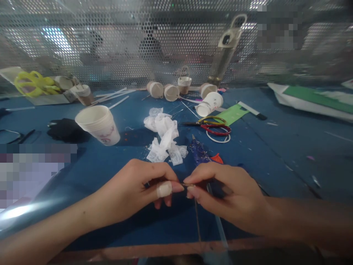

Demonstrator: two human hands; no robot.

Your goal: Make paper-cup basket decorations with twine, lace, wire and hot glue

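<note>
My left hand [143,184] and my right hand [226,195] meet fingertip to fingertip low over the table. Between their pinched fingers runs a short bit of thin brown twine [196,221], and its tail hangs down below my right fingers toward the table's front edge. A white bandage [164,189] wraps my left thumb. Just beyond my right hand lies a blue glue gun [199,151], its nozzle pointing away. A translucent stick [220,230] reaches from under my right hand to the front edge. Crumpled white paper pieces [165,136] lie ahead of my left hand.
A stack of paper cups [97,125] leans at the left. Red-and-yellow-handled scissors [215,125] lie beyond the glue gun. Several small twine-wrapped cups [171,92] stand or lie along the perforated metal screen [165,44]. Yellow scissors [31,82] rest in a box at far left.
</note>
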